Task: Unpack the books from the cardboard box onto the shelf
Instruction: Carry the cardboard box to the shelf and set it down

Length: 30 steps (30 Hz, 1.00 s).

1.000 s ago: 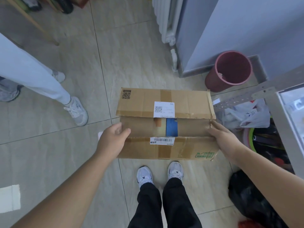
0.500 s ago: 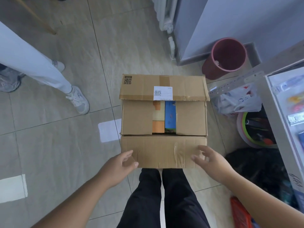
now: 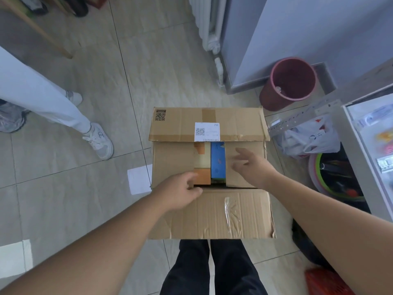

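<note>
A cardboard box (image 3: 212,213) stands on the tiled floor in front of my legs, its near and far outer flaps folded out. Two inner flaps still lie over the top, with a gap between them. Through the gap show an orange-and-cream book (image 3: 202,169) and a blue book (image 3: 218,165). My left hand (image 3: 180,191) rests at the near end of the left inner flap, fingertips at the gap beside the orange book. My right hand (image 3: 251,167) hovers over the right inner flap, fingers spread, holding nothing. A metal shelf (image 3: 361,128) stands at the right.
Another person's legs and white sneakers (image 3: 98,140) stand at the left. A dark red bin (image 3: 291,81) sits behind the box beside a grey cabinet and a radiator. Plastic bags (image 3: 308,135), a green-rimmed basin and a red basket fill the floor under the shelf.
Both hands left the near outer flap, now folded out towards me, and reached onto the inner flaps. One second ago they held the box by its sides.
</note>
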Motion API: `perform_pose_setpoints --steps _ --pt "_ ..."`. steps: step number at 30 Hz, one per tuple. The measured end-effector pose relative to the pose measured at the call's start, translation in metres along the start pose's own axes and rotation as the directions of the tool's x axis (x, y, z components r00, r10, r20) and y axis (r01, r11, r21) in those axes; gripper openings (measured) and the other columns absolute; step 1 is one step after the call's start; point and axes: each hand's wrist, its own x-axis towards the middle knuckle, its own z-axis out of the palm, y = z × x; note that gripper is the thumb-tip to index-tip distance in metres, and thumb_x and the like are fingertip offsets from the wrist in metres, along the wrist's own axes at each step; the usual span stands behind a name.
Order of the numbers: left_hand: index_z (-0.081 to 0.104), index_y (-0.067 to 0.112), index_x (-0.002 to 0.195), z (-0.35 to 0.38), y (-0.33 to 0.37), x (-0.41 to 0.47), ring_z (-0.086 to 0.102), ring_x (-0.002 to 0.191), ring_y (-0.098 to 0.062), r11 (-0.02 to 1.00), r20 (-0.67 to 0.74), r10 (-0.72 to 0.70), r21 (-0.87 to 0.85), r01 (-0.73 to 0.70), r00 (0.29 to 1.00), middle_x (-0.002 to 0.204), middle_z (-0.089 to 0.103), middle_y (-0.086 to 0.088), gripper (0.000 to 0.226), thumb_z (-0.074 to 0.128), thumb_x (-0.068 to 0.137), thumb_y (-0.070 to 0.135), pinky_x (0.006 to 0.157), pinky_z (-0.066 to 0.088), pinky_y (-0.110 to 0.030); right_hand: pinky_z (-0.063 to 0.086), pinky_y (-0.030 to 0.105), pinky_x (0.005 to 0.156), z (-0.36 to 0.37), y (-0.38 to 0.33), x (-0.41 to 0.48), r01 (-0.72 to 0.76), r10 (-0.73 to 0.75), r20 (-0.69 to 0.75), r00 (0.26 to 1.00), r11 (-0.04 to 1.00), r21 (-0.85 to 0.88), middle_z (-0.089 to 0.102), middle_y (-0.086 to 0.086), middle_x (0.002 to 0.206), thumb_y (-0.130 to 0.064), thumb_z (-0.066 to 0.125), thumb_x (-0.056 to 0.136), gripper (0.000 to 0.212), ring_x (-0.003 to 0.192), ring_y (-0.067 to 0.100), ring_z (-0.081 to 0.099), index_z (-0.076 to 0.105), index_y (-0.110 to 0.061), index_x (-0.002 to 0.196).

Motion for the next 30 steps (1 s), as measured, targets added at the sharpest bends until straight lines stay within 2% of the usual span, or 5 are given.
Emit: perform_pose_setpoints --steps 6,15,25,27,30 --pt "0.037 0.029 0.161 0.023 0.025 0.007 0.051 0.142 -0.018 0.991 0.118 -0.024 0.132 0.008 0.993 0.158 0.052 -0.001 0.067 0.054 0.099 0.050 0.112 0.040 -0.033 0.040 0.034 0.086 -0.005 -0.028 0.010 0.141 -0.152 -0.079 0.985 0.982 -0.126 0.048 -0.001 0.157 -0.035 0.060 0.098 0.065 0.130 0.028 0.057 0.037 -0.028 0.158" --pt "0.040 0.023 0.160 0.021 0.034 0.002 0.042 0.150 -0.020 0.986 0.053 -0.149 -0.073 0.153 0.987 0.166 0.042 0.001 0.066 0.054 0.100 0.048 0.117 0.035 -0.035 0.057 0.040 0.091 -0.060 -0.081 0.051 0.239 -0.280 -0.197 0.940 0.948 -0.208 0.041 0.009 0.166 -0.024 0.060 0.096 0.078 0.133 0.031 0.060 0.026 -0.031 0.165" --pt "0.042 0.033 0.158 0.041 0.035 0.012 0.053 0.140 -0.018 0.974 0.040 -0.179 -0.135 0.183 0.983 0.157 0.054 0.000 0.063 0.052 0.099 0.052 0.110 0.041 -0.033 0.038 0.058 0.119 -0.062 -0.089 0.097 0.258 -0.206 0.155 0.966 0.789 -0.558 0.020 -0.001 0.174 -0.028 0.062 0.095 0.082 0.157 0.032 0.028 0.022 -0.023 0.166" --pt "0.039 0.032 0.160 0.045 0.038 0.014 0.049 0.144 -0.019 0.974 0.063 -0.174 -0.136 0.181 0.983 0.162 0.048 0.000 0.067 0.051 0.098 0.053 0.115 0.040 -0.035 0.031 0.058 0.124 -0.055 -0.080 0.099 0.255 -0.199 0.160 0.967 0.745 -0.617 0.012 -0.003 0.175 -0.029 0.062 0.096 0.078 0.162 0.026 0.014 0.026 -0.018 0.165" --pt "0.029 0.027 0.164 0.043 0.042 0.019 0.031 0.156 -0.022 0.978 0.074 -0.168 -0.108 0.176 0.983 0.175 0.021 0.000 0.074 0.050 0.098 0.054 0.121 0.030 -0.038 0.035 0.052 0.120 -0.054 -0.076 0.094 0.240 -0.245 0.071 0.967 0.777 -0.582 0.027 0.001 0.171 -0.026 0.058 0.096 0.066 0.157 0.029 0.028 0.040 -0.016 0.158"
